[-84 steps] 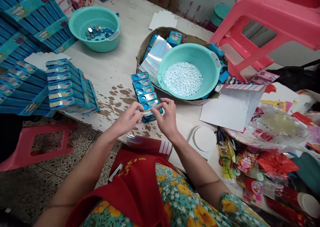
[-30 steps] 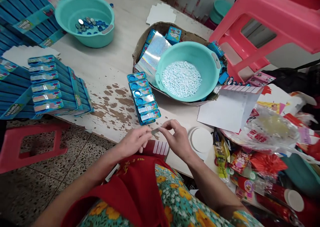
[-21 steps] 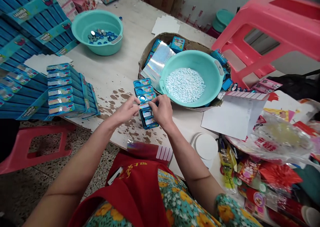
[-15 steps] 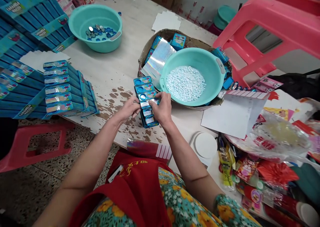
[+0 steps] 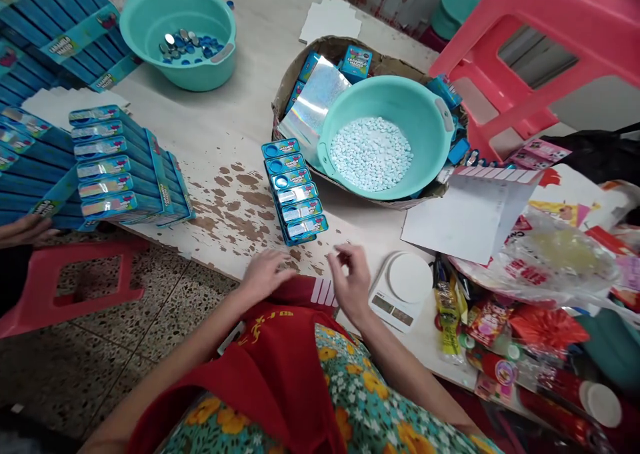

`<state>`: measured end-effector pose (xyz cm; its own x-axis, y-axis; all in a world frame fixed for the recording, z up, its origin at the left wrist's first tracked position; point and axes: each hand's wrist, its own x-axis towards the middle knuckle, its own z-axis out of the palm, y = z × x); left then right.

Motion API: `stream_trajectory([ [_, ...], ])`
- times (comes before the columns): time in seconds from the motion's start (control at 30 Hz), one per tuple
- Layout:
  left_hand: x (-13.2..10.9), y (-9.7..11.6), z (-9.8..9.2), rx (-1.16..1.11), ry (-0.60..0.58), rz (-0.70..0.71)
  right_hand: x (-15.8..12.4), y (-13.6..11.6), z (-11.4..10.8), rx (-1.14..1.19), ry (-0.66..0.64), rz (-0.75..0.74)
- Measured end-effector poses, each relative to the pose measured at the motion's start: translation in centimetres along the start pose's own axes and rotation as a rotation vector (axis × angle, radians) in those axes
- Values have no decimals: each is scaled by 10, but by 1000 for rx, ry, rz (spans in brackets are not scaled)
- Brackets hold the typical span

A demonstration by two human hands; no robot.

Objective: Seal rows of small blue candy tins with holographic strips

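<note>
A row of small blue candy tins lies on the worn table in front of me, shiny silvery strips on the nearer ones and round recesses in the farther ones. My left hand is just below the row, fingers loosely stretched over the left part of a sticker sheet at the table edge; whether it touches the sheet is unclear. To the right, my right hand hovers by the sheet's white striped end, thumb and curved fingers apart, holding nothing visible. Both hands are clear of the tins.
A teal basin of pale blue candies rests on a carton. Another teal basin holds round lids. Blue boxes are stacked left, with another person's hand at them. A white scale sits right, near packets and plastic bags.
Both my hands have let go of the tins and drawn back toward the table edge. The lower tins now show silvery strips in full. Another person's hand has appeared at the left.
</note>
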<state>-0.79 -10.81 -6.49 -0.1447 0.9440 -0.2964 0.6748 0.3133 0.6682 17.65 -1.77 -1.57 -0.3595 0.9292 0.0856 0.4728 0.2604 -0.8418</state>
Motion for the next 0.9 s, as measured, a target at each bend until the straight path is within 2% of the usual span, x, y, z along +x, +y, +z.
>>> stream_trajectory([
  [0.07,-2,7,27,70,-125,110,-36,23,5,-161,-164,-74],
  [0.13,4,11,45,121,-193,76,-57,47,13,-328,-313,-166],
  [0.23,16,10,55,147,-219,-12,-67,71,20,-472,-497,-294],
  [0.37,23,7,56,148,-226,-63,-67,78,16,-499,-593,-406],
  [0.5,25,5,58,144,-219,-80,-61,62,5,-491,-625,-333],
  [0.57,22,7,53,79,-222,-58,-53,47,-2,-446,-636,-219],
  [0.67,6,20,33,-250,-189,51,-34,16,-19,-229,-621,-20],
  [0.77,-16,43,5,-547,-276,144,-15,-13,-37,33,-650,125],
  [0.83,-25,58,-14,-573,-342,111,-4,-29,-41,92,-607,142],
  [0.9,-27,69,-35,-559,-306,35,9,-41,-36,52,-471,76],
])
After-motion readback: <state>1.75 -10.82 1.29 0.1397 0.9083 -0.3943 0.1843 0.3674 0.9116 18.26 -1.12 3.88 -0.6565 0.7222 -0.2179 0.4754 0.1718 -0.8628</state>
